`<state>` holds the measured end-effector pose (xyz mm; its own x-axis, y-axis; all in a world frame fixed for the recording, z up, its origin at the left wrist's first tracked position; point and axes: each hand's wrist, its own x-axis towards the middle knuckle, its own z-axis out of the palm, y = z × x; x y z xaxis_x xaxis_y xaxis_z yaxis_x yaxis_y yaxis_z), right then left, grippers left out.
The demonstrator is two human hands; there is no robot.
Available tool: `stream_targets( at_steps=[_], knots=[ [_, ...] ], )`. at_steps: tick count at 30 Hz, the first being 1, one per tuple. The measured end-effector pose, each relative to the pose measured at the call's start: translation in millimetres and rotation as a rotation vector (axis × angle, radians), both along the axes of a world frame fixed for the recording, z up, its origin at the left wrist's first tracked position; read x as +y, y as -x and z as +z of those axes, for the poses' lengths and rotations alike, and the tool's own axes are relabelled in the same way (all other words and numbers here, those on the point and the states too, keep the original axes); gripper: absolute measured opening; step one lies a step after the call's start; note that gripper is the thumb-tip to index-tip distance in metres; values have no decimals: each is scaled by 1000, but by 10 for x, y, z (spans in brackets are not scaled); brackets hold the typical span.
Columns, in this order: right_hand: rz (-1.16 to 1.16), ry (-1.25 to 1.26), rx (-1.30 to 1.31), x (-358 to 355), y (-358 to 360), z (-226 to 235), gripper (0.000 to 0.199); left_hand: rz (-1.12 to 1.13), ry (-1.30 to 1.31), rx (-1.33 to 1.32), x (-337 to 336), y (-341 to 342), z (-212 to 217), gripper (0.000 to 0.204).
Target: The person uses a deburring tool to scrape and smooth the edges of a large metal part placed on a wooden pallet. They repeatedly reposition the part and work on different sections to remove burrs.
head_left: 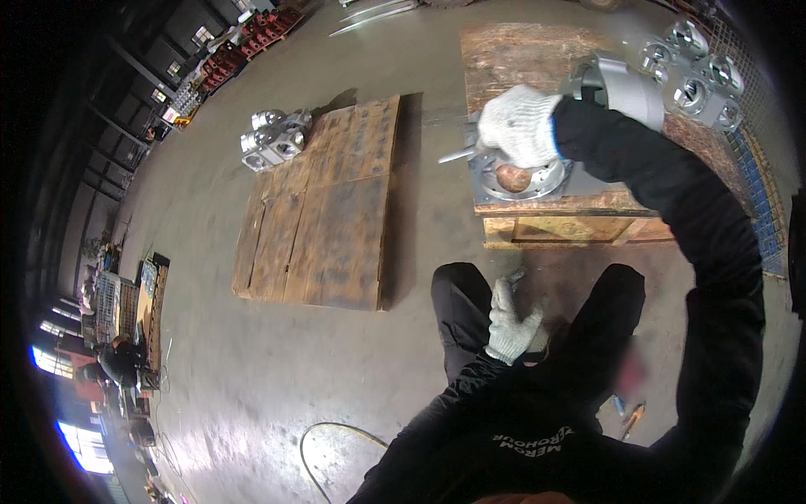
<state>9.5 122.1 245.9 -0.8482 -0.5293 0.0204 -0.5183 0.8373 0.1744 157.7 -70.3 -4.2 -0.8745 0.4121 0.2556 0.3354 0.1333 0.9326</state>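
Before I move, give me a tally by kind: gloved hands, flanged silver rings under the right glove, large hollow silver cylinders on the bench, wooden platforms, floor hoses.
Gloved hands: 2 (left hand, right hand)
Flanged silver ring: 1
Hollow silver cylinder: 1
Wooden platforms: 2 (low platform, raised bench)
Floor hose: 1
Total: 7

A metalworking shop or factory hall: grey floor point(201, 269), dark roof beams point(138, 65) at ten o'clock, red parts point(273, 32) massed at eleven, a silver flange point(548, 180) at two on a wooden tabletop point(512, 63), bright windows point(86, 448) at eight.
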Motion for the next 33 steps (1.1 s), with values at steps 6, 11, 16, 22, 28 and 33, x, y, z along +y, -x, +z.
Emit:
stream_targets(
  at_steps=[6,11,16,22,28,33],
  knots=[
    [-8,-117,31,-33,-128,88,15,37,39,74,-17,-2,-7,65],
    [-3,-79,85,-71,-162,-131,12,-57,-29,46,104,-15,176,60],
    [-10,-64,171,-1,-253,-55,10,52,-16,57,28,147,80,55],
    [-109,-4,236,-34,108,-195,11,-55,-61,86,90,255,168,53],
    [-208,380,316,35,-793,-409,35,-13,-36,-158,-182,413,27,33],
    [-582,1700,-305,-254,-2169,-1209,40,-210,-386,-509,85,707,25,62]
  ],
)
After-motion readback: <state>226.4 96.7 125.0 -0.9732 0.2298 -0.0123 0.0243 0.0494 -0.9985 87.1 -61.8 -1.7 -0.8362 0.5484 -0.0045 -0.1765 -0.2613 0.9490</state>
